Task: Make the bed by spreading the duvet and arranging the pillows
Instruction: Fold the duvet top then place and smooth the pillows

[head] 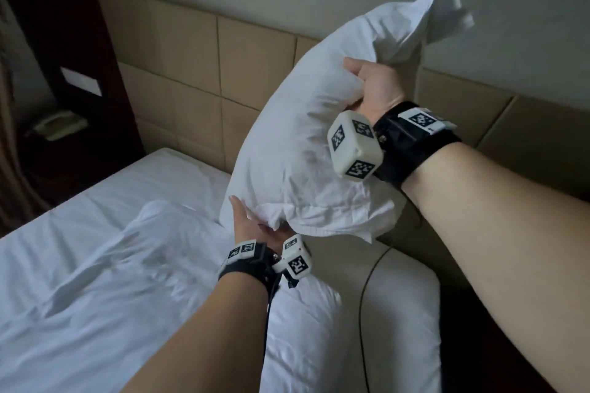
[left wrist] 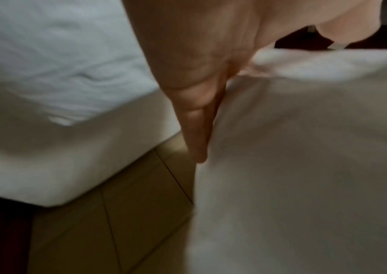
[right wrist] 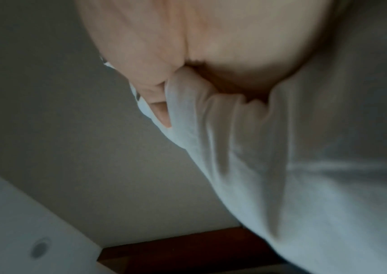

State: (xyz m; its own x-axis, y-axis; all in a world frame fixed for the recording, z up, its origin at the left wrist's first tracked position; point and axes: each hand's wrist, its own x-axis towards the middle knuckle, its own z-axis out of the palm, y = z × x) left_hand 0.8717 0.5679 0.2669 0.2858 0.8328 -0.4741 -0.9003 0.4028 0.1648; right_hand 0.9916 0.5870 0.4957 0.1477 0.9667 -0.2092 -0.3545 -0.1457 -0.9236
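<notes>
A white pillow (head: 297,153) is held up in the air in front of the headboard, tilted, with its loose case end flapping at the upper right. My right hand (head: 375,86) grips a bunched fold of the pillow (right wrist: 281,166) high on its right side, and its fingers (right wrist: 157,103) curl into the cloth. My left hand (head: 247,220) supports the lower left corner, where straight fingers (left wrist: 199,120) lie flat against the pillow (left wrist: 305,166). A rumpled white duvet (head: 95,281) lies across the bed below.
A beige padded headboard (head: 191,73) runs behind the bed. White bedding (head: 303,329) lies under my left forearm, beside a beige cushioned piece (head: 402,313) with a dark cable. A telephone (head: 57,126) sits on the dark nightstand at far left.
</notes>
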